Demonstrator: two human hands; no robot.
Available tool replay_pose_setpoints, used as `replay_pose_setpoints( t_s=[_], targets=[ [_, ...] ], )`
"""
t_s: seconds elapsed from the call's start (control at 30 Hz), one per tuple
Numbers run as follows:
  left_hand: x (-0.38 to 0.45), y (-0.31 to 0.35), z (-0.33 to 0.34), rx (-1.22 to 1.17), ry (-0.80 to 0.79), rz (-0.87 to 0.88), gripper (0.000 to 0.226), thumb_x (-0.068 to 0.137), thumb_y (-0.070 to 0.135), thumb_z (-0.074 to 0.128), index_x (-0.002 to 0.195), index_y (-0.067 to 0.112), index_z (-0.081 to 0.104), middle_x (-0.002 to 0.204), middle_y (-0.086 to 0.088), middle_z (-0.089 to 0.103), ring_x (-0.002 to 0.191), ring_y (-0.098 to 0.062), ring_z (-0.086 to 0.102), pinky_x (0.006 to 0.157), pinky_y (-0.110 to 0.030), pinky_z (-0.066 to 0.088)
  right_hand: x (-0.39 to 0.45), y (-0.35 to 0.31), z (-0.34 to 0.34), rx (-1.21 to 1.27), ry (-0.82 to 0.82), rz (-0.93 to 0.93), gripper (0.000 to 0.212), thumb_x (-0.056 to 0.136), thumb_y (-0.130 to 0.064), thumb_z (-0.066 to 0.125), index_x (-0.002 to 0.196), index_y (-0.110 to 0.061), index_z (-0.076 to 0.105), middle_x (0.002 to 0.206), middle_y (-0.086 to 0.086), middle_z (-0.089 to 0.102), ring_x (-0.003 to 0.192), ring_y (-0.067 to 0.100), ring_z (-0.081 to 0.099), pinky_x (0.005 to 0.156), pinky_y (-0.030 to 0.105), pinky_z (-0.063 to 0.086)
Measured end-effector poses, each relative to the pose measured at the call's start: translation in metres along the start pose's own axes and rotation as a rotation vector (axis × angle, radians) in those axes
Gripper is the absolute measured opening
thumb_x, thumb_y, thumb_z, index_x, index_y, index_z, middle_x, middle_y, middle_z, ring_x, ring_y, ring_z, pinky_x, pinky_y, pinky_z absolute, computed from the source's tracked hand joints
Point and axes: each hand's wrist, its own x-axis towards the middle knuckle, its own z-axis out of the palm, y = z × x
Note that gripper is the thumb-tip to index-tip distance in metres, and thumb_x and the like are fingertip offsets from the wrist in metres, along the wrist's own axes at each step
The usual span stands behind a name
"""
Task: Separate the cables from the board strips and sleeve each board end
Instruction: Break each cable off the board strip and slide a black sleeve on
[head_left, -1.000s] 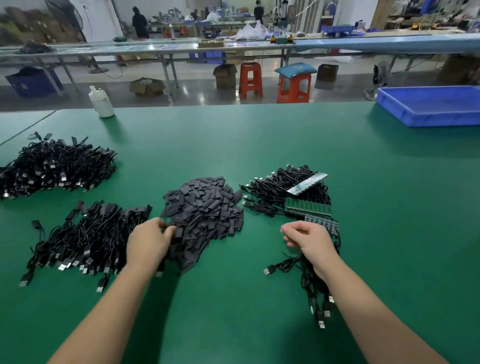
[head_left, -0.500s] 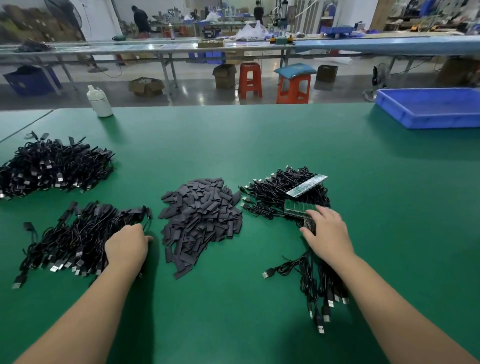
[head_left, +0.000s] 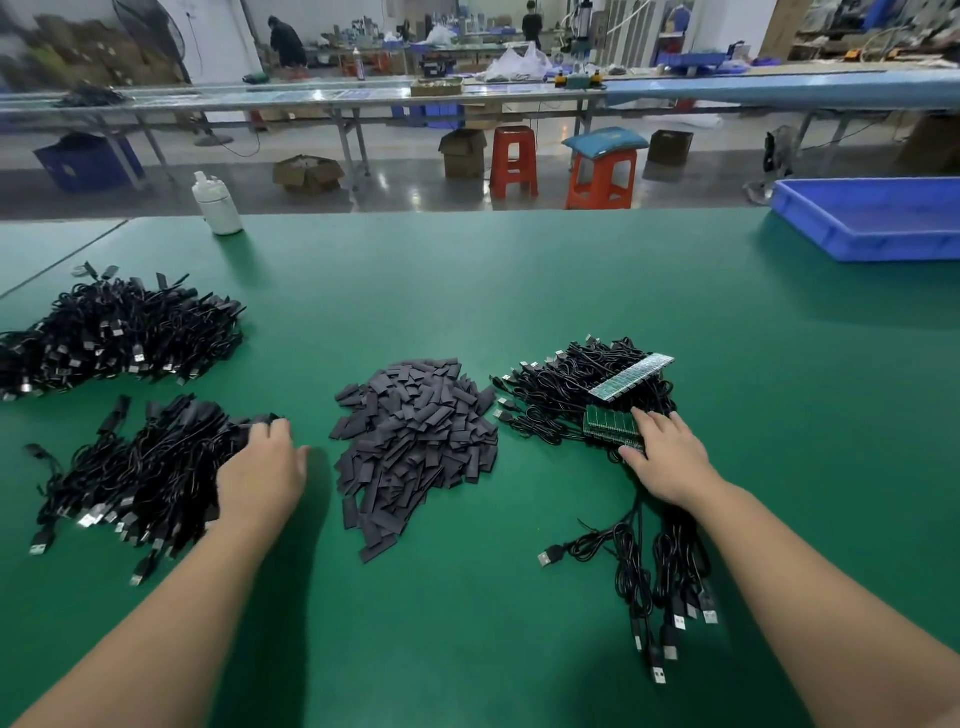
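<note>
While both forearms reach forward over the green worktop (head_left: 519, 291), the hands are well apart, one on either side of the heap of dark sleeves (head_left: 415, 441).

Left hand (head_left: 262, 475): palm down on the right edge of the near-left cable pile (head_left: 140, 478), fingers laid over the black cables. Fingers appear fairly straight; whether they hold any cable cannot be told, as the fingertips are lost among the wires.

Right hand (head_left: 670, 457): palm down, fingers spread and resting on the green board strip (head_left: 610, 423) at the near edge of the right cable pile (head_left: 571, 395). The thumb lies along the strip's near side. A clamped grip is not evident; the fingers are extended. A second board strip (head_left: 631, 376) lies tilted on top of the same pile, just beyond the hand and clear of it.

A bundle of cables (head_left: 660, 566) runs out from beneath the right hand toward the person, its USB plugs fanned on the worktop beside the right forearm.

A further cable pile (head_left: 114, 338) sits at far left, apart from the near-left one.

Other items: a white bottle (head_left: 215, 205) stands at the worktop's far edge, left; a blue tray (head_left: 872, 218) sits at far right. Beyond the worktop, two orange stools (head_left: 602, 176) and cardboard boxes stand on the floor.
</note>
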Motion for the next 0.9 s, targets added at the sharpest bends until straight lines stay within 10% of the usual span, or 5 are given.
replay_pose_setpoints(
  t_s=[0.13, 0.4, 0.57, 0.9],
  targets=[
    [-0.014, 0.056, -0.009, -0.095, 0.023, 0.205, 0.020, 0.096, 0.030, 0.051, 0.106, 0.013, 0.055, 0.100, -0.004, 0.058, 0.060, -0.018, 0.056, 0.049, -0.029, 0.048, 0.006, -0.005, -0.007, 0.015, 0.015, 0.015, 0.071, 0.100, -0.044, 0.049, 0.158, -0.021, 0.015, 0.164, 0.003, 0.020, 0.151, 0.029, 0.017, 0.120, 0.054, 0.023],
    [-0.057, 0.166, -0.022, -0.253, 0.010, 0.542, 0.017, 0.097, 0.027, 0.049, 0.107, 0.019, 0.060, 0.099, 0.003, 0.058, 0.056, -0.012, 0.045, 0.046, -0.021, 0.021, 0.011, -0.013, -0.021, -0.032, 0.010, 0.022, 0.068, 0.089, -0.047, 0.068, 0.147, -0.022, 0.041, 0.148, 0.010, 0.038, 0.135, 0.029, 0.040, 0.108, 0.045, 0.040],
    [-0.079, 0.207, -0.009, -0.425, -0.208, 0.587, 0.020, 0.098, 0.029, 0.046, 0.113, 0.026, 0.060, 0.107, 0.007, 0.061, 0.084, -0.012, 0.059, 0.076, -0.032, 0.054, 0.002, -0.009, -0.016, 0.103, 0.038, 0.129, 0.076, 0.087, -0.048, 0.070, 0.146, -0.013, 0.037, 0.148, 0.013, 0.034, 0.133, 0.032, 0.041, 0.104, 0.047, 0.045],
    [-0.103, 0.229, 0.013, -0.477, -0.431, 0.577, 0.024, 0.098, 0.034, 0.048, 0.116, 0.027, 0.062, 0.111, 0.005, 0.052, 0.096, -0.019, 0.060, 0.084, -0.035, 0.052, -0.024, 0.005, -0.007, 0.018, 0.057, 0.328, 0.106, 0.068, -0.078, 0.068, 0.143, -0.011, 0.035, 0.137, 0.012, 0.051, 0.126, 0.030, 0.050, 0.102, 0.046, 0.042]
  ],
)
